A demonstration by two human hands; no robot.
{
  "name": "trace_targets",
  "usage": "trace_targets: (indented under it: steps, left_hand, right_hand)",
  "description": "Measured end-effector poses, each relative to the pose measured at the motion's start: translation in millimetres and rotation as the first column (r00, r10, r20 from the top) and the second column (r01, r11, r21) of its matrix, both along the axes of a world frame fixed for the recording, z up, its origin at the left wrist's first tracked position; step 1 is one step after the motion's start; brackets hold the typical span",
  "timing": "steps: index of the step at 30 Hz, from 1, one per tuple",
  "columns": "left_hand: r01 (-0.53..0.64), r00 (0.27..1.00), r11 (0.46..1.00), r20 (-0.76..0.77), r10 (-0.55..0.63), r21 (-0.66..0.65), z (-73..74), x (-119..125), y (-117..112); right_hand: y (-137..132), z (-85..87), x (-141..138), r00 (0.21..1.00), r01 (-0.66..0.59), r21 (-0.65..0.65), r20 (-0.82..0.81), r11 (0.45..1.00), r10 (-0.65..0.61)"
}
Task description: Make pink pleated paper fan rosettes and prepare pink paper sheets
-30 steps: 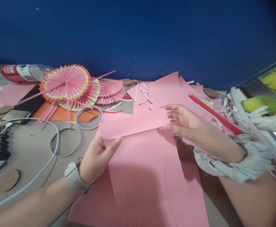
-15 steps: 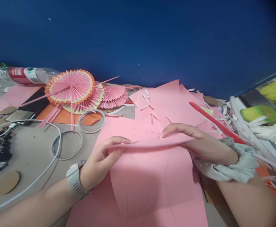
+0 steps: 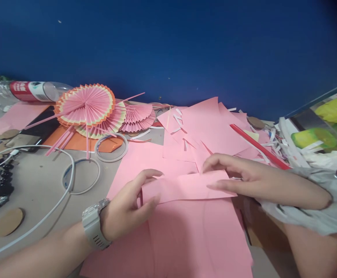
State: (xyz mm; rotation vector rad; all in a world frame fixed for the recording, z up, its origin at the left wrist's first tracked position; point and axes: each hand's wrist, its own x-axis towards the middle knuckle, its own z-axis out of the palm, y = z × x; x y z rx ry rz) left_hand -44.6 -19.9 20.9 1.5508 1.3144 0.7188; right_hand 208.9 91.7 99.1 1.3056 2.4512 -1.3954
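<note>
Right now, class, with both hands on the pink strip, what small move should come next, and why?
Probably press the strip flat onto the sheet beneath. The left hand and right hand pinch it near opposite ends, thumbs on its near face, and it does not look quite flat, so smoothing seems sensible.

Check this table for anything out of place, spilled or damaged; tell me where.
The bottle at back left lies on its side rather than standing, though no spill shows. White paper strips lie loose on the pink sheets at the back, like uncollected offcuts. The held pink paper shows no tear.
</note>
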Motion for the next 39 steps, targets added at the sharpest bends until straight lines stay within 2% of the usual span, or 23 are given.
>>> trace_targets:
  steps: [2,5,8,10,14,19,22,27,33,36,39]
  left_hand:
    - [-0.013,0.999,1.000,-0.031,0.014,0.013,-1.4,1.4,-0.6]
    - [-0.043,0.994,0.999,-0.099,0.045,0.013,-2.2,4.2,0.6]
    - [-0.024,0.994,0.999,-0.111,0.027,0.030,-0.9,7.2,2.3]
    - [-0.007,0.996,1.000,-0.092,0.010,0.027,0.7,8.4,2.7]
    - [-0.035,0.998,0.999,-0.061,0.036,0.023,3.6,7.6,2.6]
    - [-0.063,0.994,0.996,-0.081,0.068,0.069,3.9,5.0,2.5]
    - [-0.077,0.991,0.995,-0.106,0.084,0.067,3.5,5.0,1.7]
    - [-0.176,0.971,0.983,-0.155,0.181,0.044,4.3,3.9,4.5]
    - [-0.270,0.954,0.961,-0.118,0.275,0.062,2.8,-0.8,10.3]
    - [-0.293,0.946,0.954,-0.126,0.298,0.060,1.0,-1.6,9.8]
    - [-0.283,0.945,0.957,-0.153,0.289,0.063,0.9,-0.3,8.1]
  right_hand:
    - [-4.4,-0.5,-8.5,0.999,0.004,0.037,0.049,0.999,-0.006]
    - [-12.4,-1.7,-22.6,0.986,-0.099,0.124,0.143,0.987,0.081]
    - [-24.5,-7.1,-38.2,0.963,-0.221,0.243,0.210,0.945,0.171]
    - [-33.5,-12.0,-48.8,0.955,-0.249,0.299,0.236,0.921,0.182]
    - [-46.6,-18.9,-65.8,0.961,-0.247,0.320,0.199,0.915,0.190]
    - [-51.7,-25.6,-73.2,0.977,-0.214,0.286,0.078,0.934,0.200]
    - [-49.1,-29.1,-71.2,0.980,-0.197,0.251,0.064,0.948,0.187]
    - [-34.3,-24.9,-58.8,0.974,-0.191,0.223,0.164,0.956,0.157]
    - [-7.4,-16.6,-25.8,0.961,-0.224,0.234,0.214,0.946,0.174]
    - [3.4,-13.6,-7.9,0.970,-0.143,0.247,0.229,0.958,0.086]
    - [4.1,-11.3,-6.2,0.972,0.024,0.312,0.213,0.950,-0.094]
